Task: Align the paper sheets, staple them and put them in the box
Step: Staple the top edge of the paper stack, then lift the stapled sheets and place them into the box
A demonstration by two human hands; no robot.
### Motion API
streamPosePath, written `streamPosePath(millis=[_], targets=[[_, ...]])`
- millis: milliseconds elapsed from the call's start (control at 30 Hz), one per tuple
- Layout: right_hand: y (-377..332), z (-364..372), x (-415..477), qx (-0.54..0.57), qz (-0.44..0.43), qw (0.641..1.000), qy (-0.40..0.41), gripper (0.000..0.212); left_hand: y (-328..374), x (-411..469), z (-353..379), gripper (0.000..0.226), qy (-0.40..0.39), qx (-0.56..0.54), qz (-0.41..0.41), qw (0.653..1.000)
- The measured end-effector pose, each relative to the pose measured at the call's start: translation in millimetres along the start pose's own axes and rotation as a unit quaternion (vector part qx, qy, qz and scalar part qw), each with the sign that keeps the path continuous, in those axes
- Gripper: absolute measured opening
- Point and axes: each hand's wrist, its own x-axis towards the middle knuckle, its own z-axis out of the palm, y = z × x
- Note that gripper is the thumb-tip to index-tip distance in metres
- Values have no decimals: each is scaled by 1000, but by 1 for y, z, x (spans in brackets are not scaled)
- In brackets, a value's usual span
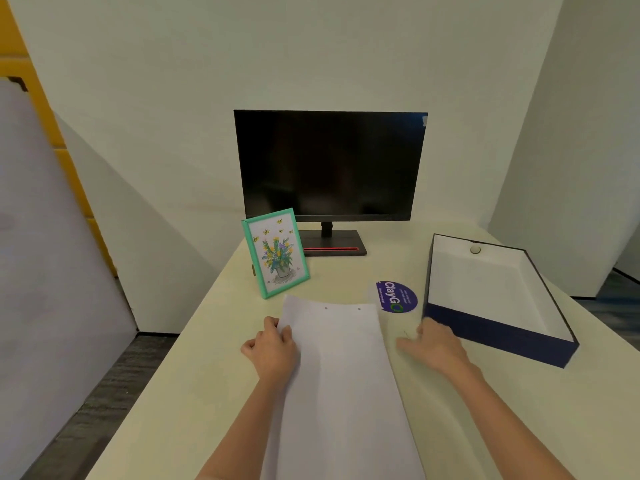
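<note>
Gripping the left edge of the paper sheets (341,368), left hand (272,348) has its fingers curled onto the stack near the top corner. Right hand (438,346) lies flat and open on the table (180,393), holding nothing, just right of the sheets and next to the box's near corner. Sheets lie flat at table centre, two small dots near the far edge. Open navy box (498,336), white inside, sits to the right. Purple ClayGo sticker (396,296) between sheets and box. Green picture frame (275,252) and dark monitor (330,166) behind.
</note>
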Motion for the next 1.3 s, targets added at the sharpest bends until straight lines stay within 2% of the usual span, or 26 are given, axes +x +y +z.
streamPosePath(millis=[33, 100, 167, 200, 267, 300, 367, 433, 500, 567, 633, 700, 800, 900, 1000, 1067, 1167, 1300], targets=[[9, 5, -7, -43, 11, 999, 27, 42, 2, 0, -2, 3, -5, -7, 3, 1000], [22, 13, -17, -95, 28, 995, 28, 58, 5, -2, -7, 3, -13, -38, 3, 999], [25, 16, -23, -149, 46, 988, 14, 66, 8, -4, -14, 3, -24, -87, -3, 996], [23, 14, -24, -175, 41, 983, 33, 67, 9, -4, -17, 3, -36, -114, -9, 993], [12, 12, -24, -166, -45, 977, 127, 59, 12, -2, -26, 5, -65, -187, -13, 980], [6, 10, -22, -117, -109, 972, 171, 55, 15, -1, -31, 5, -76, -229, -6, 970], [-10, 7, -22, 61, -172, 971, 157, 58, 29, -2, -49, 2, -96, -298, 12, 950], [-24, -3, -25, 284, -120, 950, 54, 67, 47, -2, -69, 4, -113, -345, 29, 931], [-36, -14, -27, 472, -68, 875, -84, 59, 64, -3, -87, 3, -132, -359, 48, 923], [-44, -24, -31, 541, -80, 823, -155, 39, 77, -7, -101, 9, -129, -356, 74, 923], [-57, -35, -41, 571, -98, 804, -130, 27, 90, -12, -113, 12, -91, -342, 110, 929], [-71, -44, -51, 583, -117, 801, -71, 22, 104, -21, -124, 11, -34, -317, 148, 936], [-87, -57, -69, 551, -171, 816, 15, 20, 122, -35, -135, 8, 41, -297, 188, 935], [-93, -58, -82, 531, -215, 816, 74, 23, 130, -46, -137, 9, 85, -285, 195, 935], [-91, -50, -89, 501, -211, 834, 91, 32, 123, -54, -130, 18, 89, -270, 178, 942], [-89, -43, -90, 486, -189, 847, 104, 31, 115, -57, -124, 20, 76, -263, 162, 948], [-91, -45, -89, 479, -180, 851, 117, 23, 115, -55, -126, 23, 74, -269, 154, 948], [-91, -44, -93, 484, -176, 850, 107, 24, 111, -56, -129, 27, 68, -276, 138, 949]])
